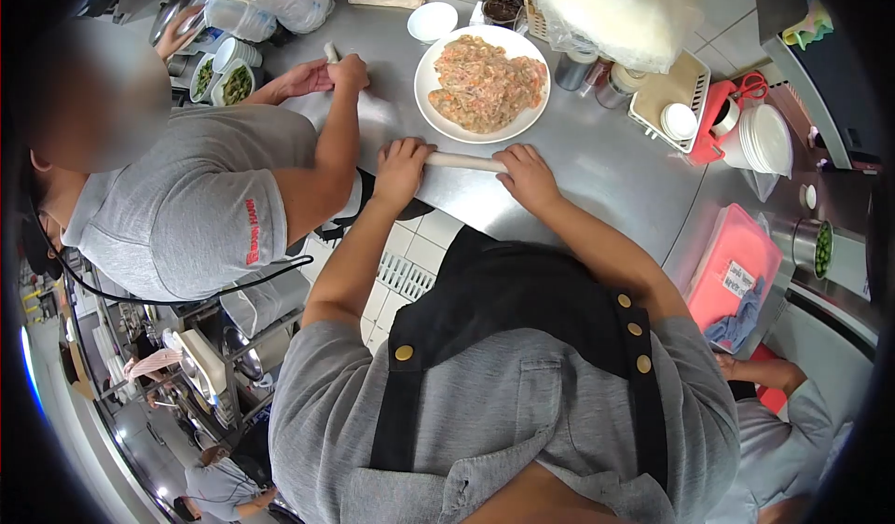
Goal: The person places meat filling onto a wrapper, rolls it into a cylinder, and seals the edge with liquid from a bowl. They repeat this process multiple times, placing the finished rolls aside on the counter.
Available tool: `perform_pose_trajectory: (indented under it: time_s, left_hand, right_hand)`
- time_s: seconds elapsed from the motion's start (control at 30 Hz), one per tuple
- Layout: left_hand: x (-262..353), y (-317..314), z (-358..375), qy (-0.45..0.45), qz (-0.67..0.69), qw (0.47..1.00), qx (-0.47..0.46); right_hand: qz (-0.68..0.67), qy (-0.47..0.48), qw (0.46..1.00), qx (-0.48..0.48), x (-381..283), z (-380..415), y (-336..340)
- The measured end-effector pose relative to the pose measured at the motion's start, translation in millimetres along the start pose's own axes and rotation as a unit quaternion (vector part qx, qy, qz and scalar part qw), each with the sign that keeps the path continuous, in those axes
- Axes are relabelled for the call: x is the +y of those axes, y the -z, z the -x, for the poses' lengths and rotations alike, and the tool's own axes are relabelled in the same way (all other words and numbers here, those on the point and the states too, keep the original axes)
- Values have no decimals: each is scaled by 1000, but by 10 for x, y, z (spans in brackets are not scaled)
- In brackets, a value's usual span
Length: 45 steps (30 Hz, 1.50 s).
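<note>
long white roll [463,161] lying flat on the shiny table [606,170], caught between both hands. left hand [403,165] curled over one end, fingers bent and pressing down. right hand [527,175] curled over the other end the same way, likely to keep the roll tight and even. just past the hands, a white plate [438,114] heaped with pink chopped filling [485,81], close enough to reach. beyond the right hand, a tray of lids [676,104] and red scissors [749,87]. off past the left hand, a co-worker's hands [326,76] pressing another roll [331,53].
</note>
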<state>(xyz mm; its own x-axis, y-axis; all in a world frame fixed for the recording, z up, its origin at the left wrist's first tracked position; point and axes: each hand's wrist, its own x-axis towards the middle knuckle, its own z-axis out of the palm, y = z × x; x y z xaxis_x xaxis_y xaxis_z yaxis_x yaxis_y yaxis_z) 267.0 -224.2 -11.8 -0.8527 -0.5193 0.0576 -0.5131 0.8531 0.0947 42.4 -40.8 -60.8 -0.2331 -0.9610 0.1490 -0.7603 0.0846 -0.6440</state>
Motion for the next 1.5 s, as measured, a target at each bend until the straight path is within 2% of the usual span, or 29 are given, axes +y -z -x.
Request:
perform_pose_trajectory:
  time_s: [0.1, 0.27, 0.33, 0.4, 0.47, 0.53, 0.57, 0.6, 0.63, 0.67, 0.7, 0.8, 0.83, 0.9, 0.93, 1.0, 1.07, 1.17, 1.2, 1.27, 1.3, 1.33, 1.4, 1.47, 1.5]
  left_hand:
    - [-129, -1, -120, -28, -5, 999, -31]
    - [-178, -42, -249, -9, 22, 999, 22]
    - [-195, -140, -240, -13, 34, 999, 19]
    - [-138, -147, -235, -11, 33, 997, 76]
    - [33, -9, -221, -3, 43, 995, 90]
    - [379, 216, -307, 93, 97, 981, 139]
    - [531, 264, -444, 37, 141, 968, 204]
    - [730, 377, -615, 28, 146, 968, 204]
    - [955, 540, -828, -24, 165, 956, 242]
    - [1169, 698, -1056, -76, 184, 940, 279]
    - [1373, 867, -1299, -121, 198, 928, 292]
    - [1766, 972, -2008, -243, 178, 902, 308]
    - [1881, 969, -2189, -249, 179, 899, 312]
    - [2067, 983, -2449, -305, 122, 907, 264]
    - [2116, 994, -2506, -309, 120, 904, 269]
    - [2181, 987, -2626, -301, 61, 934, 183]
    - [2127, 976, -2793, -321, 75, 928, 174]
    - [2035, 1142, -2949, -273, 246, 930, 29]
    - [1999, 1190, -3003, -275, 244, 929, 28]
    - [1998, 1309, -3074, -160, 358, 920, 9]
    - [2043, 1357, -3043, -166, 383, 894, 164]
    - [2070, 1418, -3019, -167, 381, 894, 164]
    - [2283, 1916, -2709, -208, 320, 874, 301]
    - [2477, 2255, -2352, -364, 210, 827, 374]
    - [2577, 2410, -2125, -397, 176, 833, 344]
  right_hand:
    - [12, -4, 1000, -11, -39, -54, -10]
    - [20, -40, 999, -7, -225, -19, 57]
    - [39, -51, 997, -40, -192, 1, 19]
    - [55, -46, 997, -34, -187, 42, 91]
    - [3, -18, 1000, -3, -209, 125, 222]
    - [-9, -23, 999, 30, -125, 228, 388]
    - [-17, -9, 1000, 23, -17, 310, 467]
    - [-25, 5, 1000, 15, 59, 407, 530]
    - [-20, -2, 1000, 21, 71, 503, 611]
    - [-34, -27, 997, 65, 31, 588, 741]
    - [-47, -48, 991, 111, 0, 664, 864]
    - [-73, -114, 977, 166, 19, 973, 1162]
    - [-68, -113, 976, 172, 39, 1094, 1246]
    - [-135, -194, 951, 199, 90, 1350, 1397]
    - [-133, -191, 951, 205, 141, 1491, 1440]
    - [-223, -257, 909, 243, 249, 1776, 1512]
    - [-217, -267, 899, 269, 297, 2048, 1613]
    - [-220, -300, 879, 298, 487, 2356, 1757]
    - [-226, -320, 870, 299, 492, 2401, 1788]
    - [-224, -327, 864, 311, 518, 2451, 1856]
    - [-230, -323, 866, 304, 554, 2447, 1889]
    - [-236, -319, 868, 297, 580, 2432, 1919]
    - [-237, -305, 868, 311, 503, 2295, 1991]
    - [-244, -281, 875, 309, 280, 2029, 2115]
    - [-191, -220, 886, 361, 75, 1893, 2225]
